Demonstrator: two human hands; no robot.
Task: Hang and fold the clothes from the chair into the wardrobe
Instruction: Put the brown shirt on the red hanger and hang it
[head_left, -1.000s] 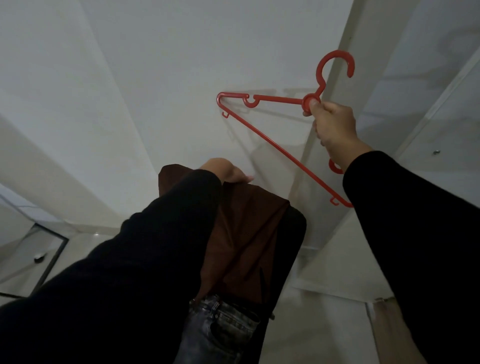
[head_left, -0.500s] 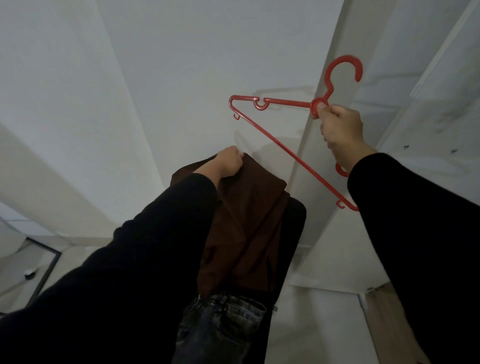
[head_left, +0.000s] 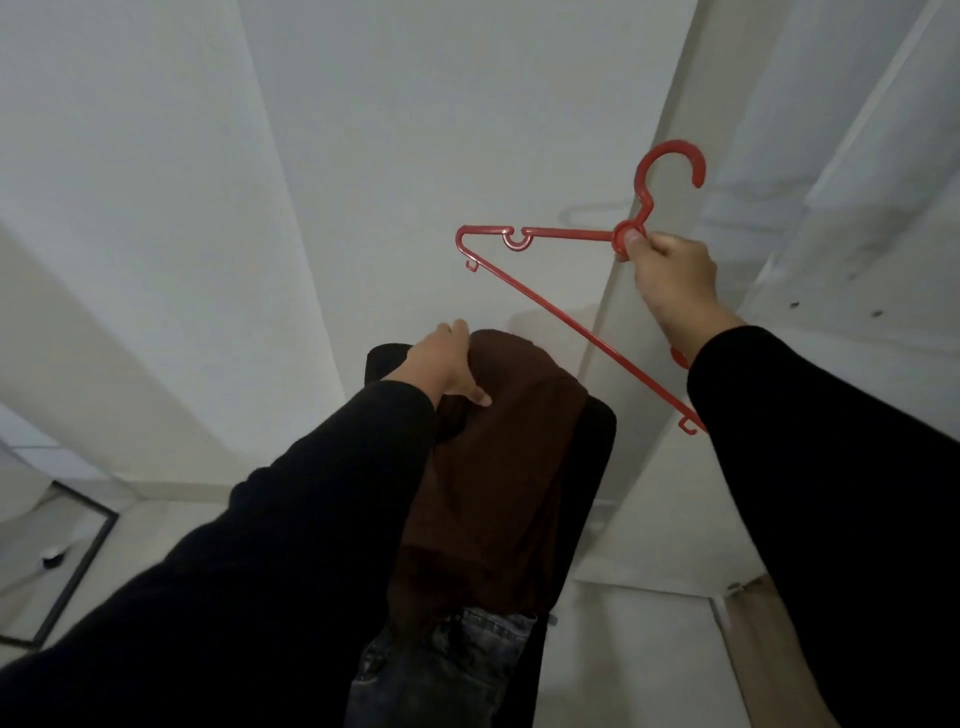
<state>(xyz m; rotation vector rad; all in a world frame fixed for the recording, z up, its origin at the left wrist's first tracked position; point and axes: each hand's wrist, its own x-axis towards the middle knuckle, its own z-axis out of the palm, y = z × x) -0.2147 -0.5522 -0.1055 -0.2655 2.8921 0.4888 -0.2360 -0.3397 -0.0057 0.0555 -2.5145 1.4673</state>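
At centre frame a brown garment (head_left: 498, 467) drapes over the black chair back (head_left: 592, 467), with grey jeans (head_left: 447, 670) below it at bottom centre. The left hand (head_left: 444, 366) grips the garment's top edge, fingers curled over it. At upper right, the right hand (head_left: 672, 275) pinches the red hanger (head_left: 566, 234) at its neck, arm raised.

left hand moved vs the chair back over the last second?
Yes. The left hand has gone from the middle of the brown garment toward the left top corner of the chair back, and now grips the garment's top edge there.
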